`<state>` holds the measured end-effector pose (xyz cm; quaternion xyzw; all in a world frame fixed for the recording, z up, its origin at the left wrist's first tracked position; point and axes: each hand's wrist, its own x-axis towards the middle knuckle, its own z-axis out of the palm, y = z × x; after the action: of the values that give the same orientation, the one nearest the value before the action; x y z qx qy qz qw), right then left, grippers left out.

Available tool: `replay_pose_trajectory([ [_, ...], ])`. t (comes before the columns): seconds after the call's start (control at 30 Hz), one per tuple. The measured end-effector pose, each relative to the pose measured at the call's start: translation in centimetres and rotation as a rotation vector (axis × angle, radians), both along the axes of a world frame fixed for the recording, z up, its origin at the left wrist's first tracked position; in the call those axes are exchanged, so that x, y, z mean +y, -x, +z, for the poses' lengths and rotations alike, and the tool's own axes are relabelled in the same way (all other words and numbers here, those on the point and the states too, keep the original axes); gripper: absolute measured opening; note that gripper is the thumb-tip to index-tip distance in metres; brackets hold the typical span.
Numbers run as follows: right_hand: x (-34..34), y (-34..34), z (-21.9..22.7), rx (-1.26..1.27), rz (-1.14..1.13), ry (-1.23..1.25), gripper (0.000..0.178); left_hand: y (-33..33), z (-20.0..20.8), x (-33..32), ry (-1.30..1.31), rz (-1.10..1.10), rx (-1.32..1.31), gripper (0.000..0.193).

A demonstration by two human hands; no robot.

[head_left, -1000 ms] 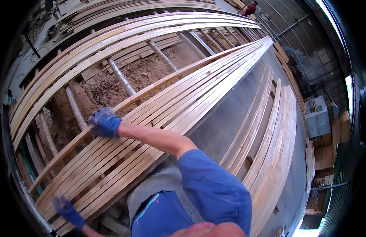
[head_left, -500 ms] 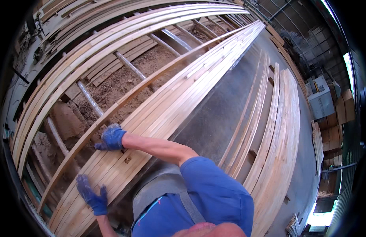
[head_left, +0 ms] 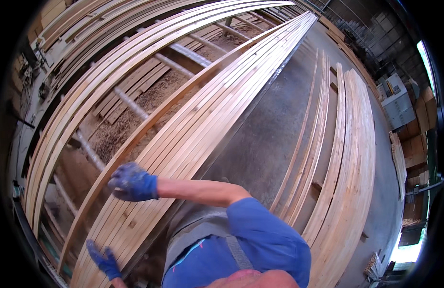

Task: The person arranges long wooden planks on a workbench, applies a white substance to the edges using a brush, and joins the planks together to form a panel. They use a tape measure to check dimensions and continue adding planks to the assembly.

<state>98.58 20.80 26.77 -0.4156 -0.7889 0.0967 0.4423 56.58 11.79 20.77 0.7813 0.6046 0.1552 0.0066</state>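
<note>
Beneath the left fingers (head_left: pixel 93 251) lie pale boards (head_left: pixel 188 139).

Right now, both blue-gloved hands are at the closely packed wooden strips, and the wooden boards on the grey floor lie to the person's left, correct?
Not quite: the head view shows the wooden boards on the grey floor lying to the person's right. The blue-gloved left hand and right hand are at the closely packed wooden strips.

Gloves (head_left: pixel 134 182) are blue, smudged grey; boards (head_left: pixel 198 120) pale tan with brown knots; shirt (head_left: pixel 272 237) blue; floor (head_left: pixel 246 144) grey; sawdust (head_left: pixel 111 139) brown.
</note>
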Motion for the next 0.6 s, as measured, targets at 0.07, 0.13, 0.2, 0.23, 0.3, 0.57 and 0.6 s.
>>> replay_pose_trajectory([
  [0.07,-3.1,-9.9,-0.5,0.139,-0.235,-0.058,0.026,1.1,-2.4,0.1,0.016,0.164,-0.045,0.065],
  [0.13,-6.8,-21.6,-1.6,0.109,-0.476,0.024,0.022,-4.8,-1.5,1.6,0.068,0.437,0.021,0.062],
  [0.2,-10.9,-30.9,-2.0,0.101,-0.724,0.065,0.013,-12.1,-1.2,3.4,0.052,0.327,-0.091,0.056],
  [0.23,-12.4,-34.3,-2.6,0.084,-0.779,0.139,0.012,-17.1,-1.4,4.5,0.028,0.179,-0.085,0.054],
  [0.3,-14.6,-38.5,-2.3,0.121,-0.751,0.22,0.013,-32.2,2.2,6.7,-0.014,-0.138,-0.092,0.053],
  [0.57,-13.3,-54.0,-2.0,-0.04,-0.478,0.429,0.016,-69.2,5.7,16.8,0.078,-0.701,-0.246,0.048],
  [0.6,-12.8,-56.9,-1.4,-0.068,-0.465,0.477,0.017,-72.9,6.0,18.2,0.075,-0.726,-0.251,0.048],
])
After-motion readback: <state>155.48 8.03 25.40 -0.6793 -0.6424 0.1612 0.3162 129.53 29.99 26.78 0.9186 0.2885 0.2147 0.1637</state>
